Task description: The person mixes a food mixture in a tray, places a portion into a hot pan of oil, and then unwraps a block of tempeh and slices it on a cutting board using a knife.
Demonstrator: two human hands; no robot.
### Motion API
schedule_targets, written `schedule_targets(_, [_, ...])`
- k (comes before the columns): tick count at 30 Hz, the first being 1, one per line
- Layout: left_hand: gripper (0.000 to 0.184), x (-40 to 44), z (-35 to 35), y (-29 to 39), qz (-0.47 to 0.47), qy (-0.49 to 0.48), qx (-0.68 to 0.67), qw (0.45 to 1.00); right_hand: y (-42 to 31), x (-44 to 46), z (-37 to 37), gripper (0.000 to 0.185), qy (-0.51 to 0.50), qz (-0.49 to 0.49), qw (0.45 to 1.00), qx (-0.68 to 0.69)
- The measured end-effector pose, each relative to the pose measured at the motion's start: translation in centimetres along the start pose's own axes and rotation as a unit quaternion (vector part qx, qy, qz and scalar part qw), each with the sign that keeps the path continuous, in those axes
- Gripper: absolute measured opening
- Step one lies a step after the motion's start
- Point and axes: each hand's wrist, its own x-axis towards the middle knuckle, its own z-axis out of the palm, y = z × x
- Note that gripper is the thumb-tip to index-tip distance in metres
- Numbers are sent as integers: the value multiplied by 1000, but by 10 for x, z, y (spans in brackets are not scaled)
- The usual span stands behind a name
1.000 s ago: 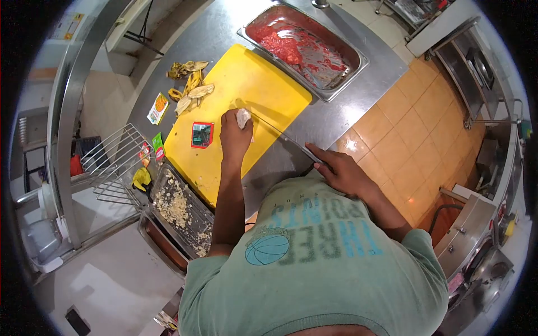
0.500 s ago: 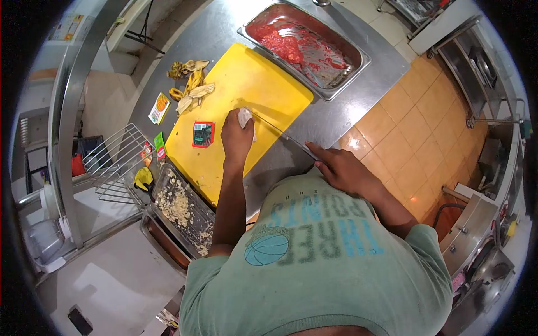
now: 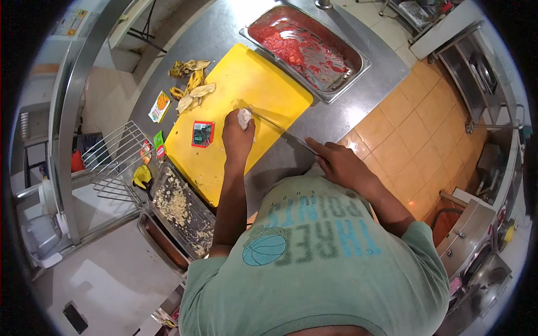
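Note:
My left hand [image 3: 236, 139] is closed around a pale, whitish lump [image 3: 244, 118] on the yellow cutting board [image 3: 263, 78]; its kind is not clear. In my right hand [image 3: 342, 162] is a long knife [image 3: 292, 136], gripped by the handle, its blade reaching left over the board's near edge. The blade's tip lies close beside the lump; whether it touches cannot be made out. Left of my left hand, a small red-edged packet [image 3: 203, 134] lies flat on the board. Yellow and brown banana peels [image 3: 195, 89] rest at the board's far left edge.
Beyond the board stands a steel pan [image 3: 363, 63] with red, pulpy residue. A dark tray [image 3: 184, 208] of pale chopped bits sits at the near left, beside a wire rack [image 3: 120, 162]. Small packets [image 3: 159, 107] lie on the steel table [image 3: 330, 120].
The knife and my right hand have shifted very slightly. My left hand keeps its hold on the pale lump, and the camera view has moved a little.

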Motion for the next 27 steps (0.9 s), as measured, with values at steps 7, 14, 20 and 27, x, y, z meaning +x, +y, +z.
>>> schedule_targets(7, [43, 0, -6, -16, 85, -42, -34, 995, -4, -21, -22, 46, -5, 40, 999, -18])
schedule_targets(14, [32, 0, -2, -15, 81, 4, -112, 990, -20, -21, -14, 48, 0, 33, 999, -7])
schedule_targets(20, [15, 7, 4, -25, 105, 57, -138, 983, -29, -18, -4, 49, -1, 10, 1000, -17])
schedule_targets(27, [12, 2, 7, -20, 129, 121, -120, 977, -37, -11, -3, 48, -4, 0, 1000, -15])
